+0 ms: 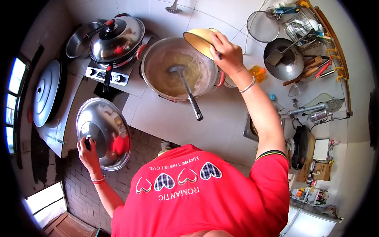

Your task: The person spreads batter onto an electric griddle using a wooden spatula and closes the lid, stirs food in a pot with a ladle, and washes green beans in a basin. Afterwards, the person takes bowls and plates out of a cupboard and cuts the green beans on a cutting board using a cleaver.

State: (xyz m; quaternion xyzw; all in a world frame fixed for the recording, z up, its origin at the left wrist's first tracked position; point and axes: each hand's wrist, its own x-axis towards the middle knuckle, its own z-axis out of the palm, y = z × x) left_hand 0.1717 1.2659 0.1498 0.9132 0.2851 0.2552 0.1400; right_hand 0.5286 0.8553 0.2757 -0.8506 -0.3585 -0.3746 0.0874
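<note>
My left hand (89,152) is closed on the black knob of a large shiny metal lid (114,132), held tilted beside the counter. My right hand (227,53) grips a yellow bowl (199,40) and a thin dark handle-like piece. The bowl is tipped over the right rim of a wide pot (152,81). Cloudy, yellowish liquid fills part of the pot, and a metal ladle (185,85) rests in it, its black handle over the near rim. Whether anything is inside the bowl cannot be seen.
Left of the pot, a lidded pan (132,33) sits on a cooktop (100,75), near a steel basin (75,44). A big round lid (47,93) stands at far left. To the right are a strainer (262,26), a wok (290,69) with a spatula, a dish rack and a faucet (316,108).
</note>
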